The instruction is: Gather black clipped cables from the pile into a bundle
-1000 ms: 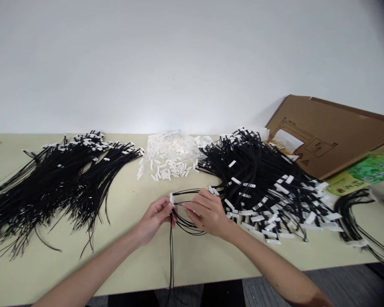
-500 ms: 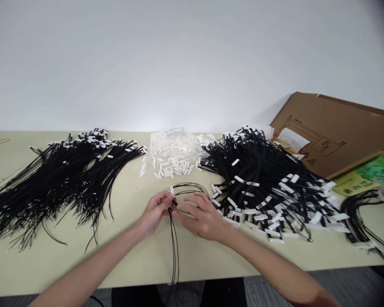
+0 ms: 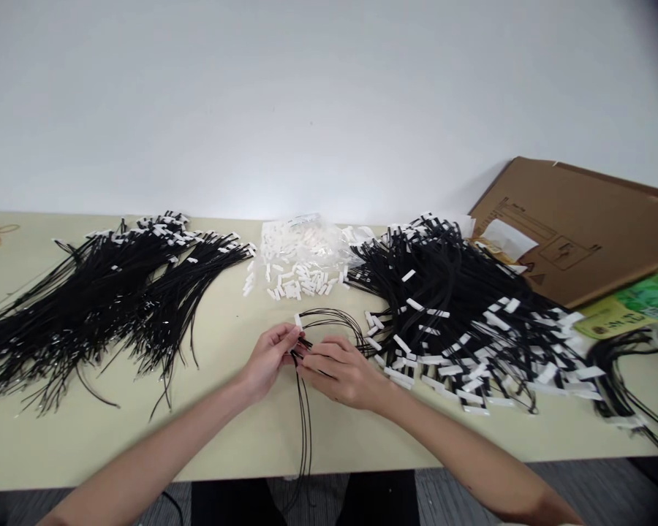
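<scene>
Near the middle of the table my left hand (image 3: 271, 358) is closed, its thumb and fingers pinching a white connector (image 3: 298, 320) and the wires at it. Thin black wires (image 3: 340, 315) arc from the connector to the right, towards the pile there. Beside it, my right hand (image 3: 343, 371) is closed with bent fingers on black wires just right of the left fingertips. The exact grip there is partly hidden by the fingers. A few more black wires (image 3: 307, 424) hang from between the hands over the table's front edge.
Loose white connectors (image 3: 307, 281) and a clear plastic bag (image 3: 312, 245) of them lie at the back. Black wire piles lie left (image 3: 99, 292) and right (image 3: 444, 292), the right one with many white ends. A cardboard box (image 3: 592, 219) and a green-yellow packet (image 3: 630, 303) stand far right.
My right fingers have drawn together around the black wires and sit closer to my left hand. More wire strands now hang below the hands. The view has shifted slightly.
</scene>
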Available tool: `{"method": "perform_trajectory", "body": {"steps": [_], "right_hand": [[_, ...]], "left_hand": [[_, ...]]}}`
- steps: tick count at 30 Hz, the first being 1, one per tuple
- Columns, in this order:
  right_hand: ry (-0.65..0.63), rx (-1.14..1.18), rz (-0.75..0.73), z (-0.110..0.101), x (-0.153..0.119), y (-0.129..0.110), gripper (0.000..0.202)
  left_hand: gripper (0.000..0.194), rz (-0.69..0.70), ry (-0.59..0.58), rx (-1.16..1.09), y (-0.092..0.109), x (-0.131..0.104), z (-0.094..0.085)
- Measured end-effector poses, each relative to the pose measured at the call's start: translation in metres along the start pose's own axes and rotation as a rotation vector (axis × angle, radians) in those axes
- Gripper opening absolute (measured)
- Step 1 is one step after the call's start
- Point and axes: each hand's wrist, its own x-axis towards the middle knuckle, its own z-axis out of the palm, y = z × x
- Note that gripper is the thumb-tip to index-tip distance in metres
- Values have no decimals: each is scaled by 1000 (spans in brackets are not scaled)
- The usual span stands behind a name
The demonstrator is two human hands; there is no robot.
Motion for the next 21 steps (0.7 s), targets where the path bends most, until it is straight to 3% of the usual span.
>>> {"method": "perform_trajectory", "body": {"steps": [16,21], "right_hand": [[-61,1,-36,3,-3,2,11],[-7,200,79,-1,3,0,17]], "left_hand": [[27,73,4,149,-4,-1,0],[24,32,5,73,-2,0,0]]}}
